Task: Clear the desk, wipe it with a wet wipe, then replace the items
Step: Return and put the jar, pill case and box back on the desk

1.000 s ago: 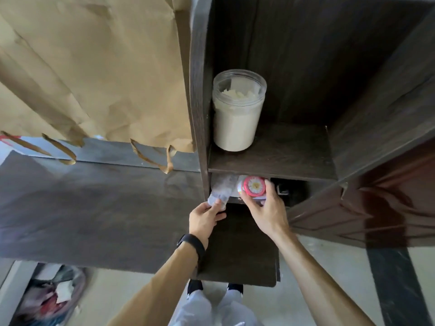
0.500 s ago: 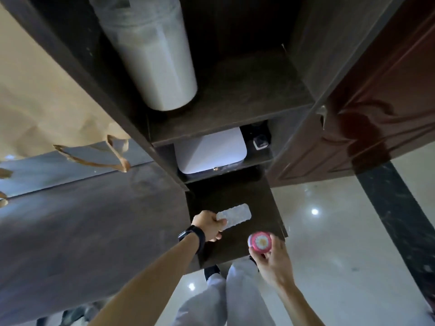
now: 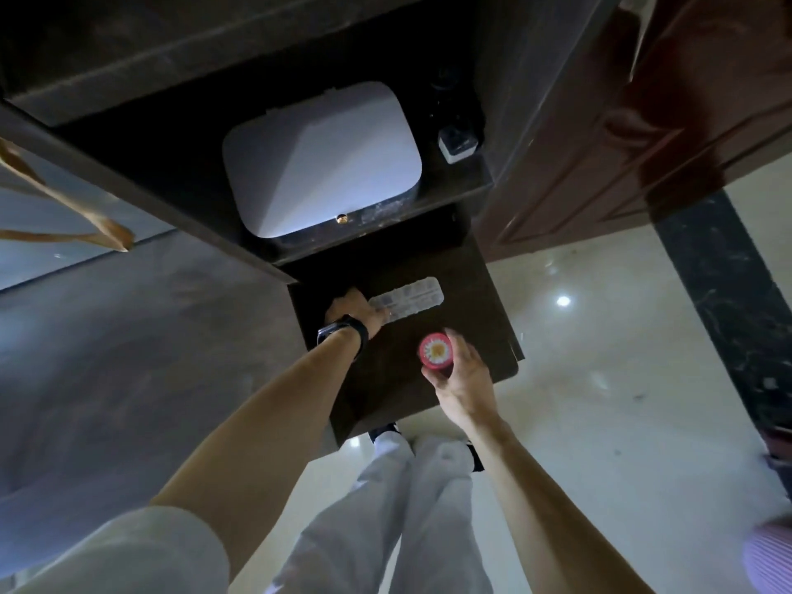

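My left hand [image 3: 358, 311], with a black band on the wrist, pinches one end of a flat silvery blister-like pack [image 3: 409, 298] just over the dark desk extension [image 3: 467, 336]. My right hand [image 3: 460, 377] grips a small round container with a pink lid [image 3: 435, 350] over the right part of that same dark surface. The wide desk top [image 3: 141, 358] stretches to the left.
A white rounded box [image 3: 321, 160] and a small white cube [image 3: 457, 143] sit on the low shelf above the desk extension. A brown door [image 3: 643, 135] stands to the right. Torn brown paper [image 3: 64, 216] hangs at left. Shiny floor lies below.
Both hands have drawn the pack and the pink-lidded container out of the low shelf and down over the desk extension. The view has tilted downward; the jar on the upper shelf is out of sight.
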### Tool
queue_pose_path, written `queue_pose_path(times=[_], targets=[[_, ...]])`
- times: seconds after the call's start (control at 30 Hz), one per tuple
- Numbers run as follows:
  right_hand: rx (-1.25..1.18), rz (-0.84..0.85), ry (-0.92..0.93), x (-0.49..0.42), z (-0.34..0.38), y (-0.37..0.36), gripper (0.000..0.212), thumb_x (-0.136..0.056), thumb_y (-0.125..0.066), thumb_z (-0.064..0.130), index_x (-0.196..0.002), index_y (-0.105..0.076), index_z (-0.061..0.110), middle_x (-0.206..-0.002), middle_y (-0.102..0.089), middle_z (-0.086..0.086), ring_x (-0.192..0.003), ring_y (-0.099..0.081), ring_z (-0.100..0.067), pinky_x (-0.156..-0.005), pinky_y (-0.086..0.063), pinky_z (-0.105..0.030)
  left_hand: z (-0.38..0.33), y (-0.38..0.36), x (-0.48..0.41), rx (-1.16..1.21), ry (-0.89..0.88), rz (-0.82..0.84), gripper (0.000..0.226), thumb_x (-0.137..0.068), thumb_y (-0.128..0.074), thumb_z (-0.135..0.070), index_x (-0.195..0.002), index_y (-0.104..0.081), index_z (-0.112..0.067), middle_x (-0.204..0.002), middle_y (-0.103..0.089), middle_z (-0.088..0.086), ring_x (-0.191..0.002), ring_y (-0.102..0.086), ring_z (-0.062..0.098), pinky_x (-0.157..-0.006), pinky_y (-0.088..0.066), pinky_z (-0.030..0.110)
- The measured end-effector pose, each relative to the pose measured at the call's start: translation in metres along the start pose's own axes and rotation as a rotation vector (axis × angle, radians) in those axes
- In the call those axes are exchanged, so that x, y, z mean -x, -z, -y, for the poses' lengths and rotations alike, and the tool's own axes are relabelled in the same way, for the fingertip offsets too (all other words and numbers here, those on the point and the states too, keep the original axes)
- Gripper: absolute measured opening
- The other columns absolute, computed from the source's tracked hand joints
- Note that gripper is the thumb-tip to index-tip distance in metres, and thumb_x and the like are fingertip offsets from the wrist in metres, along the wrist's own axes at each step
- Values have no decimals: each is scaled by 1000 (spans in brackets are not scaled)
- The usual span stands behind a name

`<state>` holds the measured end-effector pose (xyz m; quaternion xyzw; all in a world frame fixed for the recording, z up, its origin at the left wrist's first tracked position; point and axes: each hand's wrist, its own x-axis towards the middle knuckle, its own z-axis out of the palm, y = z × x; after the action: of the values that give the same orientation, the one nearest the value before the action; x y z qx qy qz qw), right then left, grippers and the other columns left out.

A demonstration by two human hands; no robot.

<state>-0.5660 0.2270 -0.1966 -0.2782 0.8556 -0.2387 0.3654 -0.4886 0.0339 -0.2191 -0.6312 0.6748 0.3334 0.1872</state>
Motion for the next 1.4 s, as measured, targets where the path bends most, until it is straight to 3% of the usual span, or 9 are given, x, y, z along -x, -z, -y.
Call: queue_pose_path(times=[0.2, 0.37, 0.47, 0.57, 0.7, 0.83, 1.0, 1.17, 1.4], targets=[[45, -1, -1, -5, 0, 0, 80, -79, -84, 30, -146, -44, 13, -132, -60, -13, -120, -60, -30, -99, -49, -35, 0, -4, 5, 23, 27, 39, 60, -86, -65, -51, -130, -48, -12, -117, -62, 14, -101, -64, 33, -82, -57, 43], [84, 178, -33, -3, 13, 22, 104, -79, -83, 38, -159, -18, 22, -149, -47, -9, -137, -46, -27, -111, -38, -36, -10, 15, 30, 10, 5, 79, 53, -92, -61, -43, -132, -49, -10, -122, -60, 13, -107, -61, 30, -82, -52, 37], [157, 163, -29, 6, 36, 49, 96, -87, -75, 42, -159, -15, 24, -154, -41, -9, -139, -43, -27, -111, -37, -36, -11, 40, 59, 53, -75, 124, 42, -90, -61, -39, -124, -58, -15, -111, -65, 7, -89, -61, 23, -67, -48, 31], [120, 102, 18, 15, 74, 81, 84, -92, -66, 48, -158, -20, 23, -151, -46, -7, -134, -50, -22, -110, -43, -37, -2, 65, 100, 154, -207, 127, 32, -89, -62, -35, -118, -58, -21, -113, -65, 4, -91, -60, 20, -69, -44, 27], [57, 36, 145, 18, 133, 122, 67, -95, -60, 49, -151, -36, 20, -138, -57, -1, -121, -57, -14, -103, -48, -34, 21, 105, 151, 257, -268, -47, 27, -88, -61, -35, -110, -55, -21, -115, -63, 2, -103, -60, 23, -87, -50, 34], [-90, -92, 217, 4, 189, 146, 57, -95, -60, 48, -141, -47, 17, -128, -62, 0, -109, -61, -13, -97, -48, -31, 38, 145, 194, 271, -307, -533, 54, -85, -65, -32, -132, -45, -14, -136, -49, 10, -124, -46, 33, -99, -44, 41], [-188, 66, 26, -35, 227, 151, 77, -95, -53, 58, -156, -29, 18, -154, -43, 0, -135, -49, -25, -110, -41, -37, 35, 192, 231, 32, -452, -985, 99, -79, -66, -26, -157, -5, -15, -164, -2, 11, -150, -9, 31, -119, -19, 54], [-160, 75, -21, -45, 225, 143, 71, -96, -55, 54, -152, -33, 15, -156, -36, -10, -130, -51, -36, -102, -49, -43, 17, 204, 244, -187, -460, -946, 105, -80, -62, -27, -155, 9, -14, -162, 21, 4, -151, 2, 23, -120, -16, 51], [-482, -8, 8, -40, 210, 146, 38, -87, -75, 30, -107, -45, 18, -124, -56, -13, -104, -60, -28, -94, -55, -52, 1, 213, 251, 6, -402, -849, 99, -85, -57, -25, -155, 13, -19, -158, 32, -3, -151, 10, 18, -120, -9, 45]])
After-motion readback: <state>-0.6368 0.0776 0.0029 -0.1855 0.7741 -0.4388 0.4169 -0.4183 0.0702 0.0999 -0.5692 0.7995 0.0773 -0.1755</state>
